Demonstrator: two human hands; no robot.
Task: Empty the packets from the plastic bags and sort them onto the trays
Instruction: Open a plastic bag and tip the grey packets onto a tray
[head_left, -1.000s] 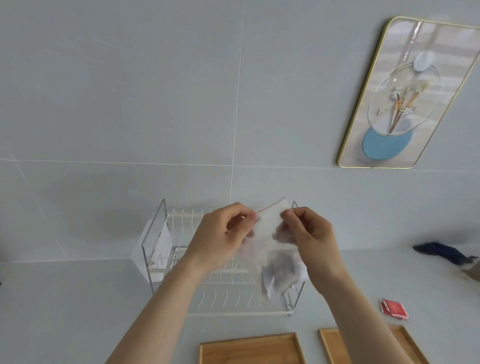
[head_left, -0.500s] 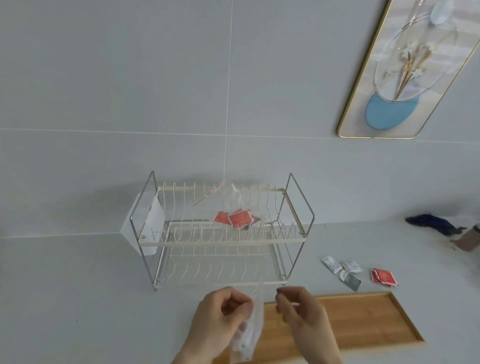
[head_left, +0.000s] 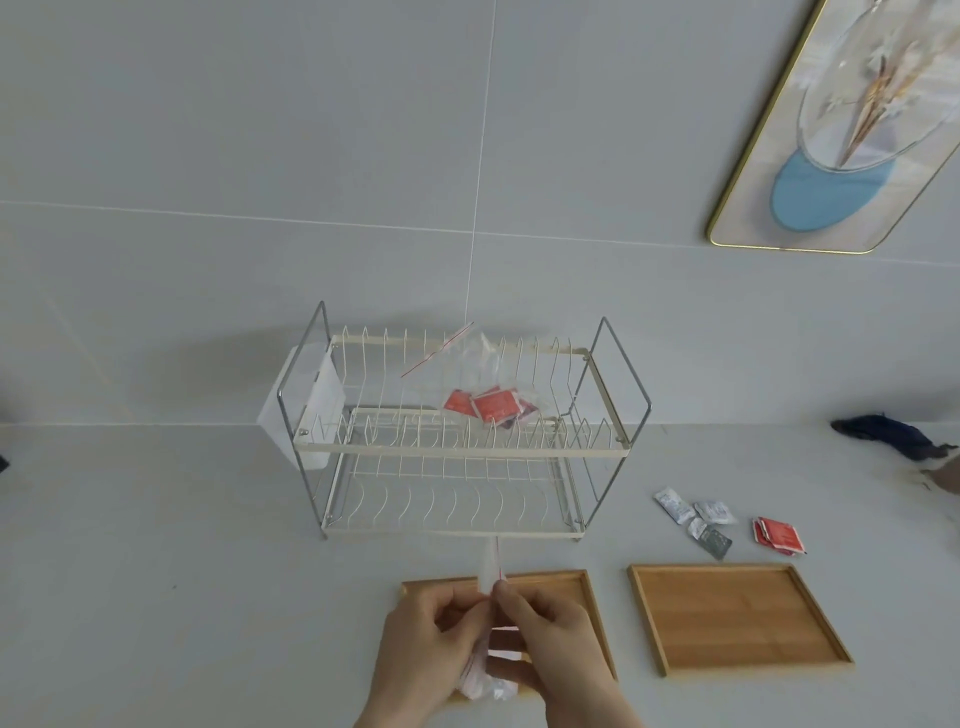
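Left hand (head_left: 431, 642) and right hand (head_left: 550, 644): both pinching 1 clear plastic bag (head_left: 487, 577) between them, over the left wooden tray (head_left: 582, 584). Right wooden tray (head_left: 732, 618): bare. Dish rack (head_left: 457, 447), upper tier: 1 bag of red packets (head_left: 485, 402). Counter: white packets (head_left: 693, 517), red packets (head_left: 777, 535), loose beside the right tray.

Two bare hands, lower centre of frame: left hand (head_left: 431, 642), right hand (head_left: 558, 644). No gloves, rings or watch visible. Wrists bare to bottom edge, no sleeves in shot. Nails short, unpainted where visible.
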